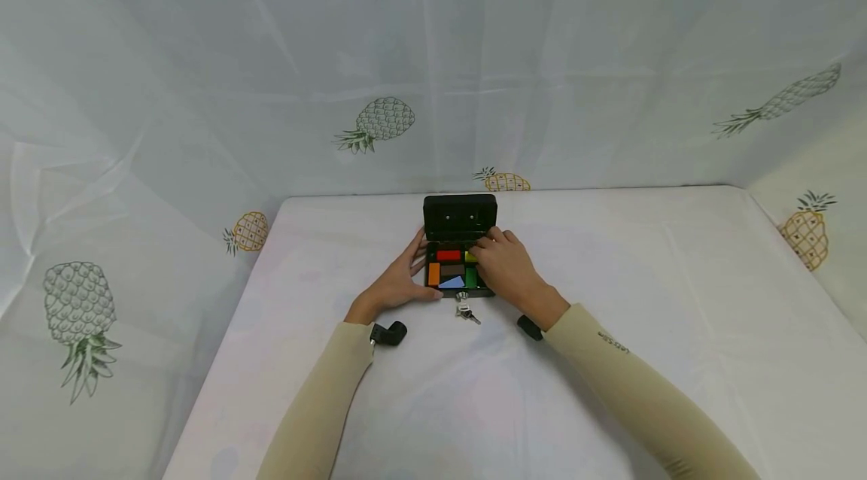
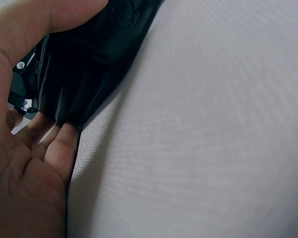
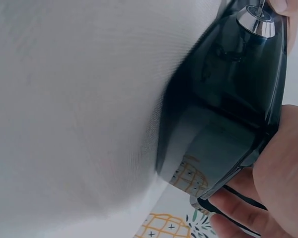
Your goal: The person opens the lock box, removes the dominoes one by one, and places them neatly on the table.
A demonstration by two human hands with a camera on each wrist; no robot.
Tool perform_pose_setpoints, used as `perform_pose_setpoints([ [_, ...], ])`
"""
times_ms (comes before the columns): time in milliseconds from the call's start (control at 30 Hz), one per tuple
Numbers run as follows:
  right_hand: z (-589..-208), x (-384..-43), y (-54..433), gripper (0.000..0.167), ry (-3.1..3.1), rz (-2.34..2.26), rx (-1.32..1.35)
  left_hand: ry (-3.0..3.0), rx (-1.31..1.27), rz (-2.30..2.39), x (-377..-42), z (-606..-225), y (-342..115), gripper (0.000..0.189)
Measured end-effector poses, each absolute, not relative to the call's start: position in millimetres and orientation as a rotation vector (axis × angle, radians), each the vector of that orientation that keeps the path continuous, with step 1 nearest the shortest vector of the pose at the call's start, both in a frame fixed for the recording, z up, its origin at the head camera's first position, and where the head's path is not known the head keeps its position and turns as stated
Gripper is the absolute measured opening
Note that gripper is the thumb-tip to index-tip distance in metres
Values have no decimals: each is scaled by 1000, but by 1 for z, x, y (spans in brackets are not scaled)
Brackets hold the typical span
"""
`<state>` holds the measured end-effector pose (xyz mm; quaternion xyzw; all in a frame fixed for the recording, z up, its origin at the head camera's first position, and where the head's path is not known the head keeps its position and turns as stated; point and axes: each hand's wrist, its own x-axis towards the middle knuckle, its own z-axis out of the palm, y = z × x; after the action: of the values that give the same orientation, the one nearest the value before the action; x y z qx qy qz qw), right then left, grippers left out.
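Observation:
A black cash box (image 1: 460,293) stands on the table with its lid (image 1: 460,213) raised. Inside lie a red block (image 1: 448,256), an orange block (image 1: 434,274), a brown block (image 1: 452,269), a blue piece (image 1: 451,283), a green block (image 1: 470,277) and a partly covered yellow block (image 1: 471,256). My left hand (image 1: 393,286) holds the box's left side, thumb at the front corner. My right hand (image 1: 509,267) reaches over the right side with bent fingers; its fingertips, and anything between them, are hidden. Keys (image 1: 466,310) hang from the front lock (image 3: 257,20).
A white cloth covers the table (image 1: 433,397), and its far edge lies just behind the box. White sheeting (image 1: 576,51) printed with pineapples rises behind and at both sides. A black wrist device (image 1: 389,334) sits under the left wrist.

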<state>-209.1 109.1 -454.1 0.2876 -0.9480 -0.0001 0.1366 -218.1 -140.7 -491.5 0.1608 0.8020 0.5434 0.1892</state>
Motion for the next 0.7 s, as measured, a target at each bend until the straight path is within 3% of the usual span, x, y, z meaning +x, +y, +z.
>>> perform_pose_setpoints([
  [267, -452, -209, 108, 10, -2766, -2, 833, 2251, 441, 1537, -217, -491, -141, 134],
  [700, -453, -209, 105, 12, -2779, -88, 828, 2255, 449, 1540, -217, -491, -140, 133],
])
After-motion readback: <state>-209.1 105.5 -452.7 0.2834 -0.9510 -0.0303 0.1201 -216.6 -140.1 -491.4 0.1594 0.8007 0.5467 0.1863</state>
